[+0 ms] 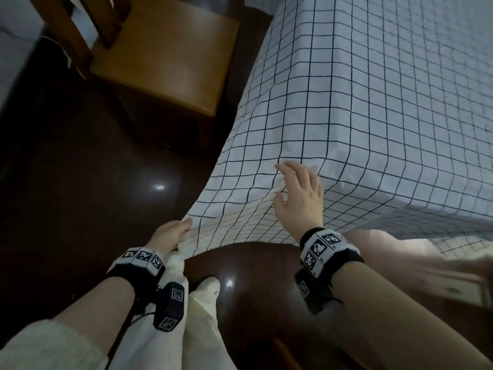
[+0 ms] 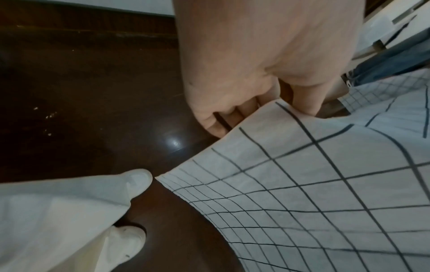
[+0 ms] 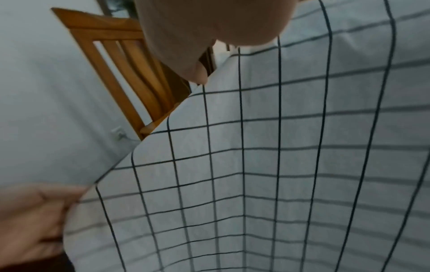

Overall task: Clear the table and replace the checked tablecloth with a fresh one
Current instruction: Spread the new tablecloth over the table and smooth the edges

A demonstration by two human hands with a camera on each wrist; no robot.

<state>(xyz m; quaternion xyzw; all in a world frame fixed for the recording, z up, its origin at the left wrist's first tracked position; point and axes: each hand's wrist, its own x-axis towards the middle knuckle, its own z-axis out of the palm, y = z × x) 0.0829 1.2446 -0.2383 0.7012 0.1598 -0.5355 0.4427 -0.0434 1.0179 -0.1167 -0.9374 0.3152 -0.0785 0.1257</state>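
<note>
1. The white checked tablecloth with thin dark grid lines (image 1: 360, 108) covers the table top and spills over its near corner, and its hanging part is drawn out toward the person, off the table's side and above the floor.
2. Below it all lies the dark brown glossy wooden floor (image 1: 80, 169), catching small bright reflections.
3. To the left of the table stands a honey-coloured wooden chair with a slatted back (image 1: 165, 60), its seat just beside the cloth's hanging edge.
4. The person's cream-coloured trousers (image 1: 165, 329) fill the bottom of the head view, with two white shoe toes (image 2: 137, 179) poking out on the floor near the cloth's lower corner.
5. The right hand (image 1: 300, 196) lies on the cloth at the table's corner with its fingers spread and relaxed, clasping nothing; a black wristband with square black-and-white markers (image 1: 324, 248) sits on that wrist.
6. The left hand (image 1: 170, 233) grips the cloth's free edge down low, fingers (image 2: 218, 117) curled round the hem and thumb pressed on its other side, lifting that edge clear of the floor.
</note>
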